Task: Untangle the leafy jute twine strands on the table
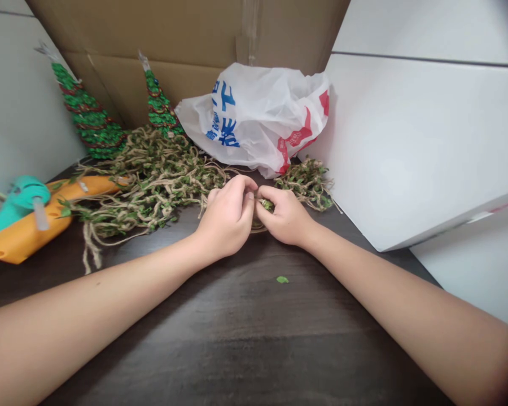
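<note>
My left hand (231,220) and my right hand (285,217) meet over the dark table, fingers curled in a pinch. Between them is a leafy twine garland (267,205), mostly covered by the fingers; a bit of green and brown shows beside the right thumb. Just behind and to the left lies a big tangled pile of leafy twine (161,175), close to the left hand. A smaller heap of leafy twine (308,183) sits to the right, beyond the right hand. One loose green leaf (282,279) lies on the table nearer to me.
A white plastic bag (258,115) stands behind the hands, against a cardboard box (186,34). Two small tinsel trees (91,115) stand at the back left. A teal glue gun (25,194) rests on an orange holder (38,231). White panels (427,141) border the right.
</note>
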`<state>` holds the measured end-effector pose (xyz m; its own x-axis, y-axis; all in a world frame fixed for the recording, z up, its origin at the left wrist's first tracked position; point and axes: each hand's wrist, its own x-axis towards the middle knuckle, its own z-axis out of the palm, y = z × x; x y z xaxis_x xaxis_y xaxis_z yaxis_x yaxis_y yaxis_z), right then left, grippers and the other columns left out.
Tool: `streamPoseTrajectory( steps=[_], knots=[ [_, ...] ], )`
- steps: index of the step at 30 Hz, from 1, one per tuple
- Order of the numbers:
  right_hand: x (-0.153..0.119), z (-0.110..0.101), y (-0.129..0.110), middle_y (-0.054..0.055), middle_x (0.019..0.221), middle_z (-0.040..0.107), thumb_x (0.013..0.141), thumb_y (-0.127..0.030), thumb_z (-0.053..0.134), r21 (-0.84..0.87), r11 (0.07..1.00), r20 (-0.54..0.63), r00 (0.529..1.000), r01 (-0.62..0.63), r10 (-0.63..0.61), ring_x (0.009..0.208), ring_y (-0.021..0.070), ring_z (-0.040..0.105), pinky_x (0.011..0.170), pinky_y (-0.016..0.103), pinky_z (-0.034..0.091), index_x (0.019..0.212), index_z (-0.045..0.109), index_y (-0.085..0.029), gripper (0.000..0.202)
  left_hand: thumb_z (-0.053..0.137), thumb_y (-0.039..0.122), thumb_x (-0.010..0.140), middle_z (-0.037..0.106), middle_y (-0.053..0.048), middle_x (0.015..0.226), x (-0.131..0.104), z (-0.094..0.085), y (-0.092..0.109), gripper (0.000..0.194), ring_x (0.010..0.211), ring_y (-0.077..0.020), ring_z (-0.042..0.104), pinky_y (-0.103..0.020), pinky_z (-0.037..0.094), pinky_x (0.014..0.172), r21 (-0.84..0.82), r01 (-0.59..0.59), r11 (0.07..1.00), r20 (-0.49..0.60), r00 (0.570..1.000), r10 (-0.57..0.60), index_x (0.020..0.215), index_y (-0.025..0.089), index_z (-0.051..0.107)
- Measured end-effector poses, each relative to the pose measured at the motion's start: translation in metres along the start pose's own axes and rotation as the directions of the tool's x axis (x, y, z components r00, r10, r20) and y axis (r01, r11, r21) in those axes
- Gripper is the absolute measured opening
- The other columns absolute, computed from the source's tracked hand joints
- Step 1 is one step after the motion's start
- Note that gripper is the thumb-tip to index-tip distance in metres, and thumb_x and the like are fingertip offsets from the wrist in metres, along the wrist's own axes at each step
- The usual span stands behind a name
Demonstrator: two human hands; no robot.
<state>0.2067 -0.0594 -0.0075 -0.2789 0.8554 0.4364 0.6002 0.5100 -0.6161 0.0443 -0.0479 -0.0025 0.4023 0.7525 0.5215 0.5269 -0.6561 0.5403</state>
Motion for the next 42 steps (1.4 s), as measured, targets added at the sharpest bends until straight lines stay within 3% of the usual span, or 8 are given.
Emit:
streamPoseTrajectory(
  steps=[6,14,19,23,33,42],
  knots=[
    [-0.0005,-0.0013,-0.0005,0.000,0.075,0.060,0.094,-0.028,0.047,0.013,1.000,-0.025,0.999,0.027,-0.026,0.070,0.0145,0.053,0.070,0.029,0.040,0.083,0.057,-0.019,0.017,0.034,0.023,0.101,0.072,-0.007,0.097,0.0001,0.0002,-0.0001,0.026,0.090,-0.0224,0.066,-0.045,0.045,0.091,0.093,0.031,0.995,0.090,0.995,-0.040,0.116,0.018,0.054],
    [-0.0004,0.0002,0.0039,0.003,0.091,0.063,0.090,-0.018,0.046,0.009,0.999,-0.071,0.997,0.039,-0.038,0.084,0.0181,0.058,0.078,0.033,0.043,0.095,0.052,-0.021,0.009,0.037,0.017,0.098,0.073,-0.007,0.099,0.0011,-0.0005,0.0013,0.029,0.087,-0.0212,0.067,-0.039,0.046,0.085,0.100,0.028,0.995,0.058,0.998,-0.034,0.118,0.017,0.058],
    [-0.0002,0.0010,0.0056,0.003,0.095,0.061,0.092,-0.023,0.047,0.024,0.999,-0.146,0.989,0.034,-0.030,0.088,0.0184,0.058,0.080,0.033,0.044,0.104,0.047,-0.023,0.011,0.042,0.016,0.094,0.071,-0.005,0.083,0.0016,-0.0015,0.0036,0.025,0.073,-0.0186,0.063,-0.034,0.044,0.075,0.126,0.006,0.992,0.086,0.996,-0.017,0.100,0.018,0.066],
    [0.0002,0.0005,0.0047,0.003,0.095,0.060,0.095,-0.025,0.046,0.017,0.999,-0.151,0.988,0.033,-0.030,0.087,0.0180,0.057,0.080,0.033,0.044,0.103,0.046,-0.023,0.009,0.045,0.018,0.091,0.064,-0.001,0.067,0.0028,-0.0031,0.0076,0.021,0.061,-0.0152,0.054,-0.030,0.038,0.065,0.083,0.030,0.996,0.135,0.990,-0.042,0.078,0.017,0.061],
    [0.0001,-0.0002,0.0040,0.000,0.082,0.058,0.099,-0.030,0.042,0.052,0.999,-0.108,0.994,0.016,-0.010,0.073,0.0155,0.055,0.071,0.031,0.041,0.097,0.047,-0.022,0.010,0.045,0.017,0.089,0.053,0.002,0.062,0.0017,-0.0026,0.0065,0.021,0.059,-0.0122,0.046,-0.027,0.034,0.059,-0.051,-0.005,0.999,0.142,0.990,0.013,0.069,0.018,0.051],
    [-0.0002,-0.0001,0.0040,0.000,0.075,0.056,0.100,-0.029,0.039,0.017,0.999,-0.088,0.996,0.029,-0.028,0.071,0.0153,0.052,0.069,0.030,0.038,0.087,0.049,-0.021,0.018,0.046,0.017,0.088,0.054,0.002,0.064,0.0013,-0.0020,0.0073,0.017,0.061,-0.0117,0.046,-0.027,0.035,0.061,-0.094,0.005,0.996,0.152,0.988,0.009,0.072,0.017,0.054]
  ],
)
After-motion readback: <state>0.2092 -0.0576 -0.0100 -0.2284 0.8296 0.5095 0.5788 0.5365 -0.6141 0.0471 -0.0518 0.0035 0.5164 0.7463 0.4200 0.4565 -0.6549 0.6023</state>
